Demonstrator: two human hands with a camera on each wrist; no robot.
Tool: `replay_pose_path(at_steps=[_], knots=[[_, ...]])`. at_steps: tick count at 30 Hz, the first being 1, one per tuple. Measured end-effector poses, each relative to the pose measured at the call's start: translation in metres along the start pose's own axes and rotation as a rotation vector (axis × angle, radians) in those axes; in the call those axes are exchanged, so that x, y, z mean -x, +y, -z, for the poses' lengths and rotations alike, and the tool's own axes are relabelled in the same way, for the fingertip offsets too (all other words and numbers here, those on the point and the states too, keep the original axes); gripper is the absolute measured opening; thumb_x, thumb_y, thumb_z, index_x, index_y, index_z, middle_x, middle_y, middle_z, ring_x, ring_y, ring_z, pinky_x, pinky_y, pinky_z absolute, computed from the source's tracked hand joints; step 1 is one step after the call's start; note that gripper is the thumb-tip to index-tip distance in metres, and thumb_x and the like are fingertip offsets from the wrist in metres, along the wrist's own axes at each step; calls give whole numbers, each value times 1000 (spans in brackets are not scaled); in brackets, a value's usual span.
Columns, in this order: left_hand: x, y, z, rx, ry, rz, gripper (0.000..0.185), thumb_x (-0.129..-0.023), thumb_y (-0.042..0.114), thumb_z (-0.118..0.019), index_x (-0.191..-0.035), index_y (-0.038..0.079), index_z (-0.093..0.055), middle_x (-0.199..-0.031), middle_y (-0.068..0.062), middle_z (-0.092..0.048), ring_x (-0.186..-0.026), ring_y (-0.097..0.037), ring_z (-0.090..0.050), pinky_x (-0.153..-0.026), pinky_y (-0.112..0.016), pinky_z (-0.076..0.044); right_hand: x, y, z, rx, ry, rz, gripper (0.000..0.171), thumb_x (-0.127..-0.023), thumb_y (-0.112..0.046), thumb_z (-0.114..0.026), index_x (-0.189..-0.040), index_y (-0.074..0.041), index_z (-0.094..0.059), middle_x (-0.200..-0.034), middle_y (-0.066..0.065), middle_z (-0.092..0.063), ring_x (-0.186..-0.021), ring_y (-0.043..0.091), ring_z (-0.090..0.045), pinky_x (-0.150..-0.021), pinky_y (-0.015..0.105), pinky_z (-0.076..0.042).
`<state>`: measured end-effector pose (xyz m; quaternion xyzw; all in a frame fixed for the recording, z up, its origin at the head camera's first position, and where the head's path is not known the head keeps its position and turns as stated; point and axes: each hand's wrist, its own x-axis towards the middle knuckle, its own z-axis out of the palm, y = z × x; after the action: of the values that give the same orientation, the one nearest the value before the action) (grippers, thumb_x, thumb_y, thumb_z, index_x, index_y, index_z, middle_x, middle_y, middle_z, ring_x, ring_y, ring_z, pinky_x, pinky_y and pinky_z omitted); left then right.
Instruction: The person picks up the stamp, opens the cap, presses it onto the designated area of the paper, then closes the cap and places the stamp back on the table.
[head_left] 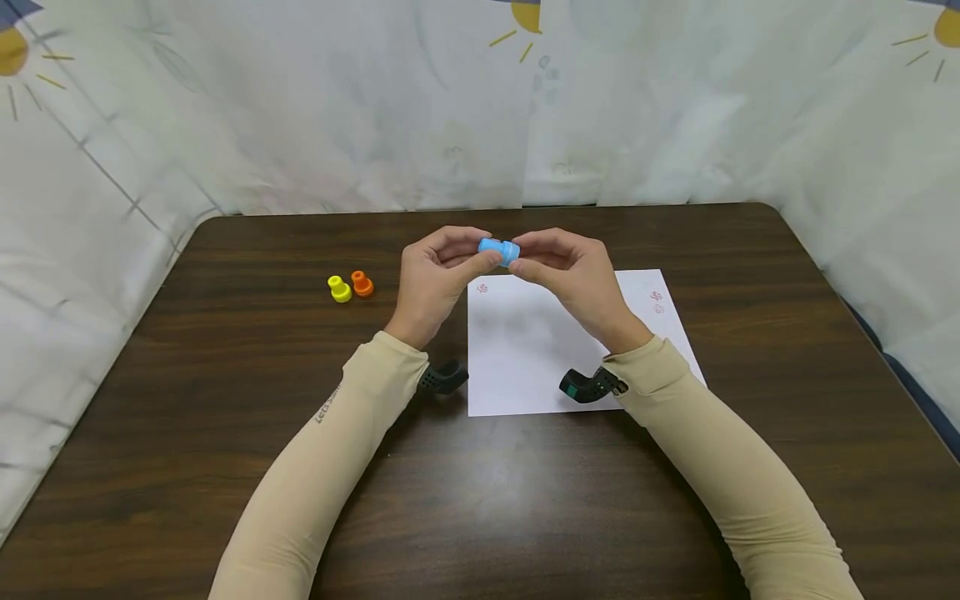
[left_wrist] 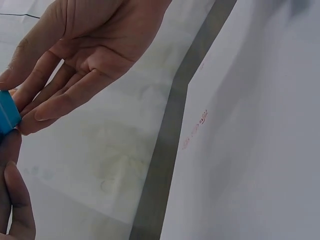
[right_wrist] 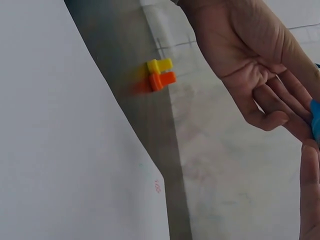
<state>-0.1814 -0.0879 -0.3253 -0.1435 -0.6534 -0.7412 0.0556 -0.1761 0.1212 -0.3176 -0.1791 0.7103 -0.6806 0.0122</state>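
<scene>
Both hands hold one small blue stamp (head_left: 499,250) lengthwise between them, above the far edge of a white sheet of paper (head_left: 540,367). My left hand (head_left: 431,279) pinches its left end between thumb and fingers. At the other end, my right hand (head_left: 573,271) pinches the wider part. In the left wrist view the blue stamp (left_wrist: 8,114) shows only partly at the left border, with the right hand (left_wrist: 95,55) above it. The right wrist view catches the left hand (right_wrist: 245,60) and a sliver of the blue stamp (right_wrist: 315,120).
A yellow stamp (head_left: 340,289) and an orange stamp (head_left: 362,284) stand side by side left of the paper. Small red prints (head_left: 657,302) mark the paper's far corners. The dark wooden table (head_left: 187,375) ends at a pale curtain (head_left: 360,108) behind and at the sides.
</scene>
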Motion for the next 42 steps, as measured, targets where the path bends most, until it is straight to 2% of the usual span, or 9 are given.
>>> replay_pose_path(at_steps=[7, 15, 23, 30, 37, 42], knots=[[-1, -2, -1, 50, -4, 2, 25, -86, 6, -83, -110, 7, -76, -101, 3, -80, -96, -14, -79, -94, -33, -64, -1, 2, 0, -28, 5, 14, 30, -91, -15, -80, -120, -9, -74, -112, -2, -77, -102, 13, -76, -95, 28, -62], [0, -1, -2, 76, 1, 11, 26, -86, 2, -82, -112, 1, -74, -99, 3, -80, -95, -14, -78, -94, -32, -63, -1, 3, -1, -61, 11, 15, 30, -91, -14, -80, -120, -7, -74, -112, -1, -76, -102, 13, -76, -96, 28, -62], [0, -2, -3, 58, 7, 4, 24, -86, 3, -83, -109, 6, -76, -101, 4, -80, -97, -14, -78, -95, -33, -63, -1, 5, -1, -62, 21, 16, 30, -91, -12, -80, -119, -5, -74, -111, -2, -76, -102, 12, -76, -96, 29, -62], [1, 0, -3, 29, 8, -9, 34, -86, 5, -83, -116, -6, -71, -101, 5, -80, -97, -14, -78, -95, -33, -63, -1, 6, -1, -77, 26, 9, 29, -91, -11, -80, -119, -4, -74, -110, -2, -77, -102, 12, -76, -95, 28, -62], [2, 1, -3, 7, 8, -12, 26, -85, 8, -84, -110, 5, -76, -103, 2, -80, -98, -15, -78, -95, -33, -63, 1, 5, -2, -67, 34, 10, 30, -90, -13, -81, -119, -6, -75, -110, -2, -77, -102, 13, -77, -95, 29, -62], [2, 3, -3, -10, 10, -19, 27, -86, 7, -84, -111, 4, -76, -103, 3, -80, -98, -14, -78, -95, -33, -63, 1, 4, -2, -65, 28, 19, 29, -91, -14, -80, -118, -7, -75, -110, -3, -77, -102, 12, -76, -95, 28, -62]])
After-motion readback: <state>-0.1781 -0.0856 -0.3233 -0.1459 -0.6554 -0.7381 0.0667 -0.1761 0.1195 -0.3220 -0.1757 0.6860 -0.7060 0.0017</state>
